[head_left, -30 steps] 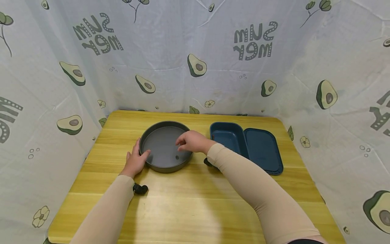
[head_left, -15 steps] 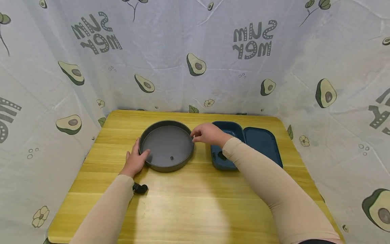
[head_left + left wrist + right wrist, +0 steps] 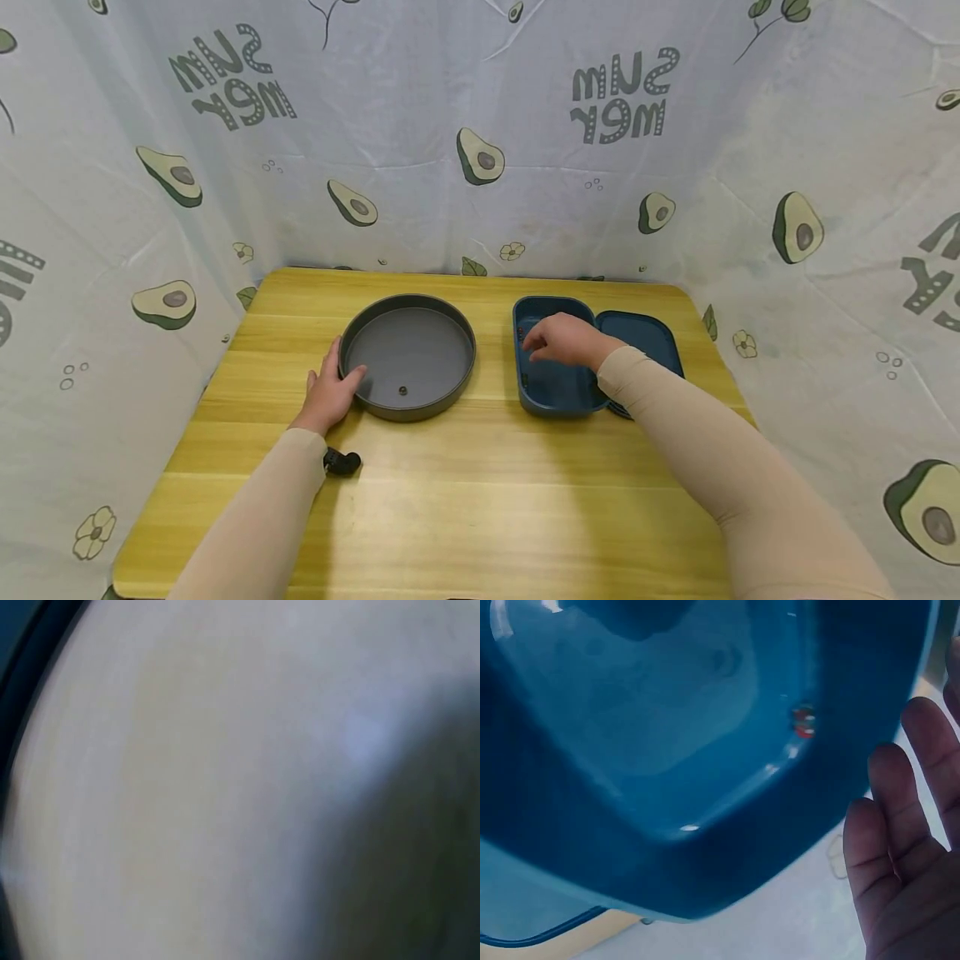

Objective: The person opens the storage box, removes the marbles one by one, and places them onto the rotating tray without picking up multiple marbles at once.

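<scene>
A round dark grey pan [image 3: 420, 346] stands on the table, with one small dark bead-like ball [image 3: 402, 390] on its floor. My left hand [image 3: 327, 394] rests against the pan's left side, fingers along the outer wall and thumb over the rim. Over the blue rectangular box [image 3: 555, 400] is my right hand [image 3: 566, 340], fingers loosely bent, and I see nothing between them. Small dark bits [image 3: 524, 381] lie along the box's left side. In the right wrist view, a small red and silvery thing [image 3: 803, 721] sits in a box corner, beside the fingers [image 3: 892, 817].
A dark blue lid [image 3: 647, 337] lies right of the box, partly hidden by my right forearm. The wooden table [image 3: 450, 500] reaches to a patterned curtain [image 3: 405, 100] behind. The left wrist view is a blur.
My right hand has moved from over the pan rightward to above the blue box. The small ball has rolled left across the pan's floor. My left hand has stayed at the pan.
</scene>
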